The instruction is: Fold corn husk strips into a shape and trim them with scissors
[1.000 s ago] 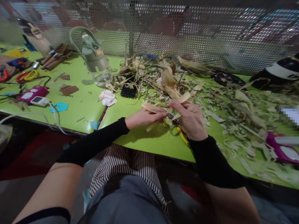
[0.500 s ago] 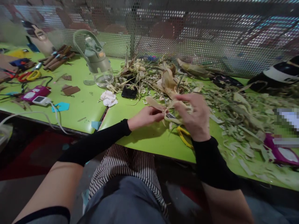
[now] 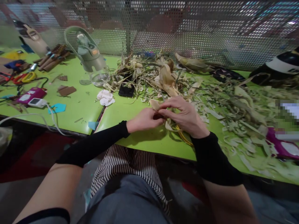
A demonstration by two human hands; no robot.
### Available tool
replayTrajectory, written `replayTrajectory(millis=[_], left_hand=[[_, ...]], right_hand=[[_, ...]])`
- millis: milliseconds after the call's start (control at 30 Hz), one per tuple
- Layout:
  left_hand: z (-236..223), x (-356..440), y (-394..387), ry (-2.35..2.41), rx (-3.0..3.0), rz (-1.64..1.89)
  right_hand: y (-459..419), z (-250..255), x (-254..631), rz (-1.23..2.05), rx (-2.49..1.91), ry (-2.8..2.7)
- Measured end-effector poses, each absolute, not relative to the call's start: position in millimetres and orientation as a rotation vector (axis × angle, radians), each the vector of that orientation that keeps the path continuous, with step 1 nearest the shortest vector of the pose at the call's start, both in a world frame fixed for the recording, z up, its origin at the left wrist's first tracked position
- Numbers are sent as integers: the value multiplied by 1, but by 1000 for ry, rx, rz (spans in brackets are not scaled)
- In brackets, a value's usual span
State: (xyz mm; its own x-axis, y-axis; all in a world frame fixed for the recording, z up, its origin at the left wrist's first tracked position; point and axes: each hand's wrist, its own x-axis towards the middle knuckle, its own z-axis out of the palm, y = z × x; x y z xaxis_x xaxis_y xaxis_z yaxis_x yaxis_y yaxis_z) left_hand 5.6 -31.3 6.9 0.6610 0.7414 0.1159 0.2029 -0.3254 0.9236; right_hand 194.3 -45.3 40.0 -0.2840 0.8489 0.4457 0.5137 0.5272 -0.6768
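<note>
Behind the green worktop (image 3: 112, 113) runs a perforated metal screen (image 3: 151, 34), and right up front here both hands meet over a pale husk-like piece (image 3: 154, 105). The left hand (image 3: 143, 119) appears to grasp its lower end, fingers curled in, while the right hand (image 3: 184, 116) comes across with thumb and forefinger at the same spot; whether those tips pinch it or only press, I cannot tell. It's fine fingertip work, and judging by the dry, thin look, a light, even hold close to the base should serve best; a hard tug could split it along the grain. Steady with the left, adjust with the right, and keep the thumbs from hiding the join. Watch that pale strip (image 3: 168, 126) dangling under the right hand: it could snag on the yellow-handled tool (image 3: 184, 138) just beside it. Behind the fingers sits the heap of dried husks (image 3: 167, 76), near enough that loose bits could tangle in, so working slightly forward of it looks wise.
</note>
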Motion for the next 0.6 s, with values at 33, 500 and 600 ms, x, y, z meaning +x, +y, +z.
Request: replayTrajectory(millis=[33,500,600], left_hand=[[8,5,-31,744,1865,654],[19,0,-39,621,1970,695],[13,0,-40,598,2090,748]], right_hand=[[-46,39,193,532,-1102,-1950],[-49,35,183,628,-1243,-1603],[-51,34,183,626,-1254,-1628]])
